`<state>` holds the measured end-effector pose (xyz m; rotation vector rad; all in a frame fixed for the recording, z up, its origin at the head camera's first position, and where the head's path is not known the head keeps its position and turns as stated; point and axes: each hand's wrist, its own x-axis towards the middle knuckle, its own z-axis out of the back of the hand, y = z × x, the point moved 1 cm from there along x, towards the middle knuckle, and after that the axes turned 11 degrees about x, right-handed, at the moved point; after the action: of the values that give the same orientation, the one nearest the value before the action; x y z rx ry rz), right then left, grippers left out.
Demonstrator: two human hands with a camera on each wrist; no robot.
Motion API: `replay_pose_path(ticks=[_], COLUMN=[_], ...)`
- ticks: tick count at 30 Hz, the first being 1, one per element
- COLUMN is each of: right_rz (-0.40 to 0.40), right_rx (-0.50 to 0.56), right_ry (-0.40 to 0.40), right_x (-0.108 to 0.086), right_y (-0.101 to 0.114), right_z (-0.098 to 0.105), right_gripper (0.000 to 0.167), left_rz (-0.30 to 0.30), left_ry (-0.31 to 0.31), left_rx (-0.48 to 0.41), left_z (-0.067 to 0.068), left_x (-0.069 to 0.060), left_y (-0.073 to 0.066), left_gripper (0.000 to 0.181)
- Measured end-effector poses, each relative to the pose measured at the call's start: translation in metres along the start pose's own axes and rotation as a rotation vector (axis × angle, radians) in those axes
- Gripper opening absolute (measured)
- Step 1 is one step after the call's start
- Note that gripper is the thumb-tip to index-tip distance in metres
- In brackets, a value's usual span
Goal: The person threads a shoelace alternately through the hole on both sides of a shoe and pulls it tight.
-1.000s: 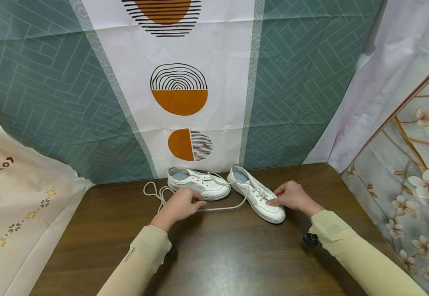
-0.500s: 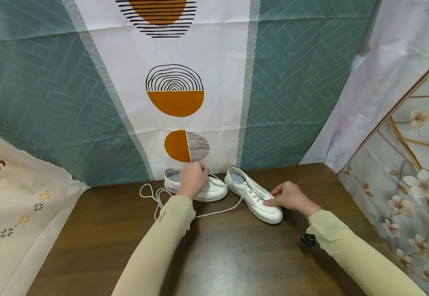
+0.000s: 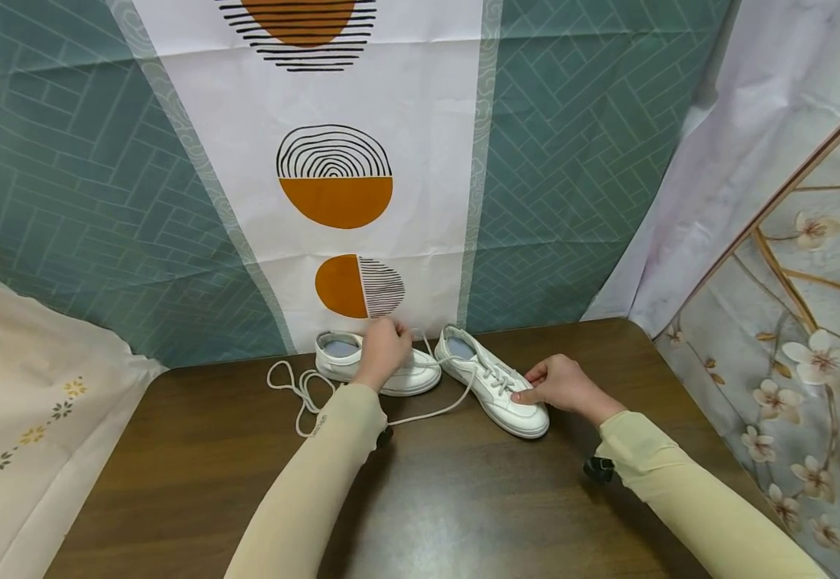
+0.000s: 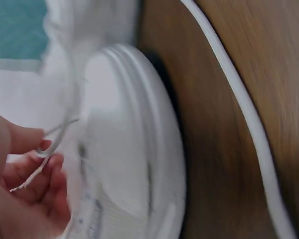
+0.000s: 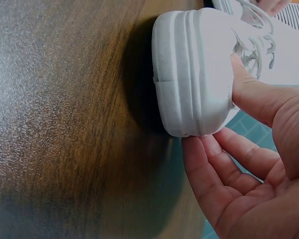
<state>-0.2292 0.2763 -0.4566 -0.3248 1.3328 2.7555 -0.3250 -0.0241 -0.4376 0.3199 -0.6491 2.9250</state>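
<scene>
My left hand (image 3: 385, 351) is over the left white shoe (image 3: 420, 376); in the left wrist view its thumb and fingers (image 4: 32, 142) pinch a white lace beside that shoe's toe (image 4: 107, 119). The right white shoe (image 3: 517, 413) stands angled, toe toward the front right. My right hand (image 3: 563, 387) grips its toe end, thumb on top near the laces and fingers along the side, as the right wrist view shows at the shoe (image 5: 189, 74). A long white lace (image 3: 430, 414) runs between the shoes in a loop over the table.
Loose lace coils (image 3: 302, 391) lie left of the left shoe on the brown wooden table (image 3: 463, 498). A patterned cloth (image 3: 420, 161) hangs behind the table's back edge. Floral cloths hang at the left (image 3: 22, 386) and right (image 3: 818, 386).
My left hand has moved from in front of the left shoe up over it, then shifted slightly. The lace near it is lifted. My right hand keeps its grip on the right shoe.
</scene>
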Motion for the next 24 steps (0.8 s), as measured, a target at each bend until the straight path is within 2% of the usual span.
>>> replay_pose_path(ticks=[3,6,8,10,13,15,17,20,24], right_rz=[0.003,0.009,0.008,0.006,0.002,0.001,0.001,0.000,-0.003], right_rx=[-0.008,-0.015,-0.017,-0.017,-0.012,-0.009,-0.006,-0.004,0.001], right_ry=[-0.004,-0.008,-0.009,-0.005,0.003,0.006,0.005,0.001,0.002], right_x=[0.000,-0.001,-0.001,-0.002,-0.002,-0.002,-0.002,-0.002,-0.002], right_y=[0.001,0.002,0.003,0.003,0.002,0.001,0.000,-0.001,0.000], right_z=[0.002,0.003,0.003,0.003,0.003,0.002,0.001,0.000,-0.002], right_gripper=[0.053,0.052,0.052,0.053,0.056,0.057,0.057,0.056,0.054], left_rz=[0.028,0.060,0.087,0.118,0.164,0.175,0.175,0.210,0.282], left_ry=[0.079,0.177,0.252,0.300,0.320,0.284,0.223,0.095,-0.088], left_rx=[-0.393,-0.701,-0.847,-0.936,-1.099,-1.183,-1.226,-1.228,-1.274], left_z=[0.010,0.024,0.035,0.045,0.061,0.071,0.081,0.093,0.105], left_x=[-0.004,-0.008,-0.010,-0.010,-0.011,-0.010,-0.010,-0.009,-0.008], left_y=[-0.007,-0.016,-0.021,-0.025,-0.029,-0.030,-0.030,-0.026,-0.010], left_gripper=[0.019,0.014,0.012,0.013,0.018,0.023,0.028,0.035,0.039])
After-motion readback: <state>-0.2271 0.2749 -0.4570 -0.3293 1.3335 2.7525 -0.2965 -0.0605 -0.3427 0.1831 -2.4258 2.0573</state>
